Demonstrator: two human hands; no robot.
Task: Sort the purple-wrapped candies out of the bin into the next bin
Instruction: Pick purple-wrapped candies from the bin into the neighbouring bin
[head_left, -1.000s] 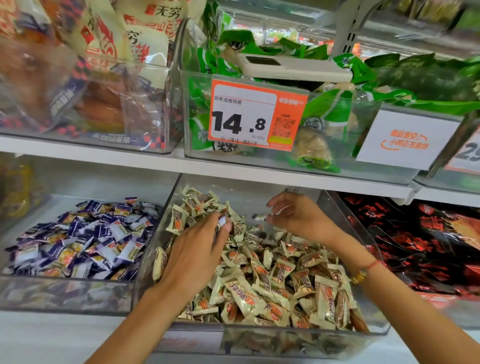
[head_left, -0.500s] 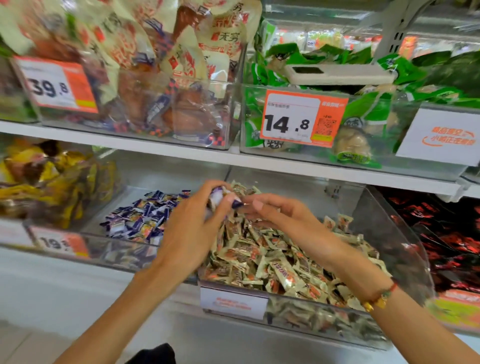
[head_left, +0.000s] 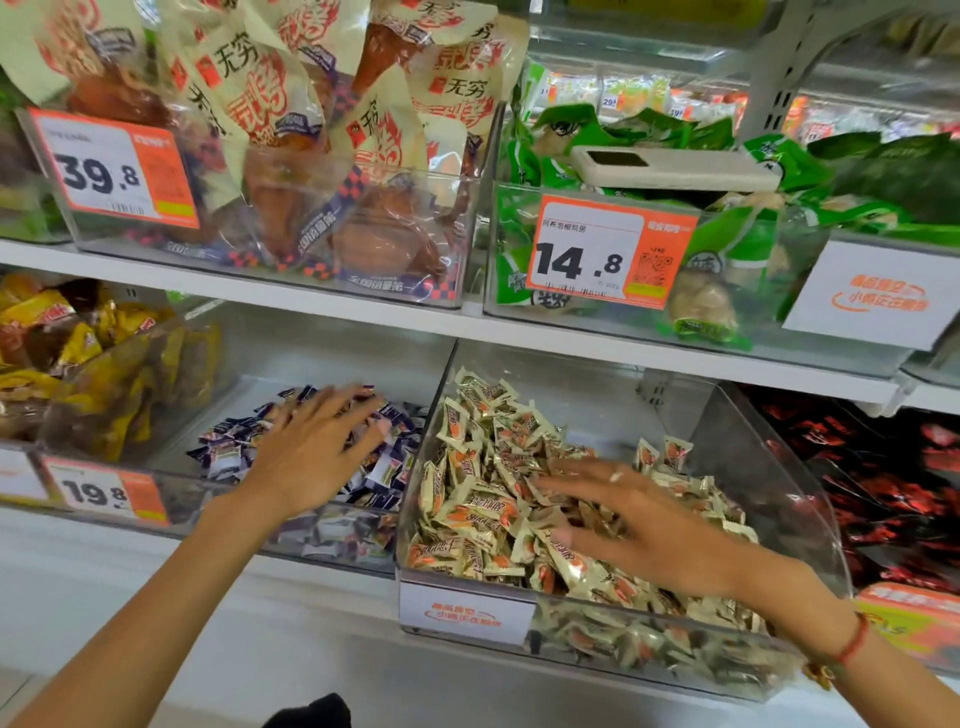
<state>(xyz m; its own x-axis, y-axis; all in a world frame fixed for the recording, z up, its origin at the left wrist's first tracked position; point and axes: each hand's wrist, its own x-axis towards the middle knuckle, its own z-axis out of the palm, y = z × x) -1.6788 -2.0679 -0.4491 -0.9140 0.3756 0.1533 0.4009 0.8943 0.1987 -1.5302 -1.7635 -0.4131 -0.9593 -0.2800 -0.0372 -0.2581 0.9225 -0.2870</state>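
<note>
Left hand: left hand (head_left: 311, 457) is held over the purple candies (head_left: 228, 447) in the left bin (head_left: 171, 493), fingers spread wide and straight, nothing seen between them; the hand is blurred, so a small candy under the palm cannot be ruled out.
Right hand: right hand (head_left: 639, 519) is laid flat over the cream candies (head_left: 483, 499) in the right bin (head_left: 779, 467), fingers straight and apart, nothing gripped.
Purple candies: a loose heap is seen in the left bin, under and around the left hand; none can be picked out among the cream wrappers in view.
Progress: sorting is judged to be well along or nearly done, since only cream-and-orange wrappers show on top of the right bin.
Left to do: deeper layers and the part hidden under the right hand are not shown, so stray purple wrappers may remain to be dug out.
Surroundings: yellow packets (head_left: 78, 364) are stacked in the bin further left, dark red packets (head_left: 883, 478) to the right, and price tags (head_left: 608, 254) are fixed to the bins on the shelf above.
Obstacles: the clear wall (head_left: 423, 441) between the two bins must be cleared on each transfer, and the upper shelf (head_left: 363, 312) overhangs the bins, leaving little headroom at the back.
</note>
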